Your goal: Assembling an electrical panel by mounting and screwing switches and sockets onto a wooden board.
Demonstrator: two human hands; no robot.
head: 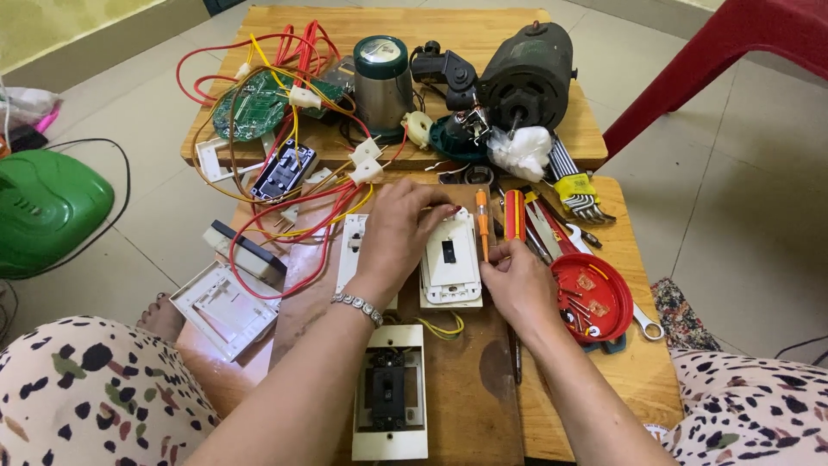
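Head view, both hands at centre of low wooden table (638,380). L hand (397,233) lies palm-down over top edge of white switch plate (451,263), fingers bent and pressing on it, apparently pinning it flat so it won't slide. R hand (517,285) is at plate's right edge, fingers curled around lower shaft of orange screwdriver (482,226), which stands upright just beside plate; whether the tip is seated in a screw, can't tell. Hands are apart, one each side of plate.

Plate sits mid-table, black rocker facing up. Second white plate (352,250) lies just left of it, partly under L wrist. Larger switch unit w/ black centre (390,401) lies nearer the person, face up.

Red round tray (614,324) sits right beside R hand, holding small screws & parts, prob. kept there for easy reach. Red-handled tool (515,214) and hex key set (573,190) lie behind it, handles toward the person. Red/yellow wire bundle (285,216) sprawls left, clear of the work. Far board carries green circuit board (254,108), metal jar (382,82), dark motor (528,73). Open white casing (226,311) lies at left edge.
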